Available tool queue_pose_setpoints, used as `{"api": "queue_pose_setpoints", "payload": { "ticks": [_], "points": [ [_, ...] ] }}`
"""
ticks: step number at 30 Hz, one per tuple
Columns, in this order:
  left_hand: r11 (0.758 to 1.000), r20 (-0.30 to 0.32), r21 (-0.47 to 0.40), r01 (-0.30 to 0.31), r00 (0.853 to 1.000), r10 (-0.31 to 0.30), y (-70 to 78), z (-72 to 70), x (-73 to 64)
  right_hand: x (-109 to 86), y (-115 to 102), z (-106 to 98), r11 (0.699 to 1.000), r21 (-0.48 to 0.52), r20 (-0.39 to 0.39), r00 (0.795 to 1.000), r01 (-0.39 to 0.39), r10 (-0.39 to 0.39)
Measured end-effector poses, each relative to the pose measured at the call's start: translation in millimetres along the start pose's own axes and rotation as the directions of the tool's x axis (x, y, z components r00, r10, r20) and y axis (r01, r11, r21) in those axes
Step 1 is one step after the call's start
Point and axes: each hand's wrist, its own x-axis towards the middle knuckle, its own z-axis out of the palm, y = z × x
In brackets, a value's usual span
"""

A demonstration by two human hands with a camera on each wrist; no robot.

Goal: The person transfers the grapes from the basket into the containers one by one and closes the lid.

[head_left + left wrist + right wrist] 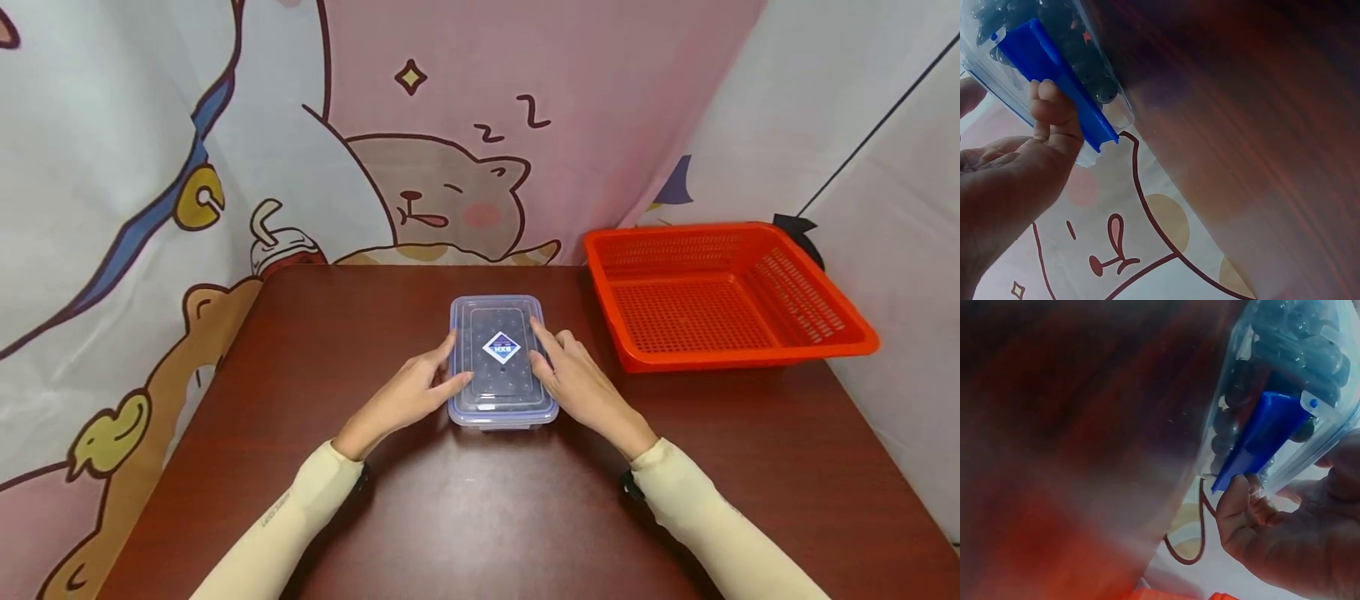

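Note:
A clear plastic food container (495,387) with a lilac-rimmed lid stands on the table, a diamond-shaped blue and white sticker (502,347) on its lid. My left hand (409,388) holds its left side, thumb over the lid's edge. On the opposite side, my right hand (583,386) holds the container with its thumb on the lid. Fingertips touch a blue side latch (1054,75) in the left wrist view and another blue latch (1263,431) in the right wrist view; both latches stand away from the wall. Dark, glossy round things (1297,337) show inside through the walls.
An orange-red plastic basket (690,317) with perforated walls stands at the back right of the brown wooden table (465,517). Behind the table hangs a cloth (600,108) with cartoon animals, and more cloth covers both sides.

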Motion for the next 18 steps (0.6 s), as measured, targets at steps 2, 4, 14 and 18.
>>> {"api": "queue_pose_setpoints", "payload": {
  "ticks": [2, 4, 14, 18],
  "points": [
    [1.000, 0.007, 0.023, 0.020, 1.000, -0.020, 1.0, -0.3, 0.7, -0.5, 1, 0, 1.000, 0.006, -0.011, 1.000, -0.005, 0.005],
    [0.999, 0.018, 0.033, 0.042, 0.999, -0.042, 1.5, 0.0, 0.9, -1.4, 3, 0, 1.000, 0.020, -0.026, 1.000, -0.008, 0.009],
    [0.983, 0.062, -0.087, 0.164, 0.985, -0.159, -4.3, 3.0, -9.2, -3.5, 11, 10, 0.971, 0.234, 0.029, 0.999, -0.046, 0.040],
    [0.981, 0.036, -0.125, 0.146, 0.989, -0.143, -2.4, 2.6, -8.3, -1.1, 9, 8, 0.945, 0.327, 0.031, 0.999, 0.004, -0.015]
  ]
}}
